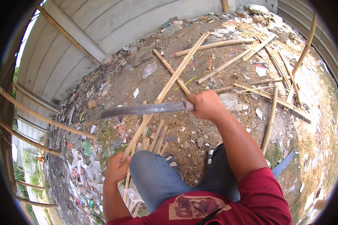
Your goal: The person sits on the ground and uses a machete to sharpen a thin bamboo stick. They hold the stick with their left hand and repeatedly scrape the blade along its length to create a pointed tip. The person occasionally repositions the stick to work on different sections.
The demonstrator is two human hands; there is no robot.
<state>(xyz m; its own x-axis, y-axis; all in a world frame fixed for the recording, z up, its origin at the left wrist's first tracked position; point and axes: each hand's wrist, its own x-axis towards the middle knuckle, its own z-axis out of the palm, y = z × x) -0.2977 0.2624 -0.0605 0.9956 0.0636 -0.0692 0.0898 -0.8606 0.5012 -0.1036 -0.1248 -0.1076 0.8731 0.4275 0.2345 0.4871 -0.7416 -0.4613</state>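
My right hand (206, 105) is closed around the handle of a long grey machete (142, 109), whose blade points left and lies across a long split bamboo strip (169, 84). That strip runs from the far ground down to my left hand (116, 167), which grips its near end beside my left knee. Several short bamboo slats (156, 137) lie under the blade, in front of my feet. I wear blue jeans and a red shirt.
Bamboo poles and split pieces (221, 66) are scattered over the dirt ahead and to the right. A grey concrete wall (112, 22) stands at the back left. Litter and plastic scraps (82, 161) cover the ground on the left. Rubble (266, 18) lies far right.
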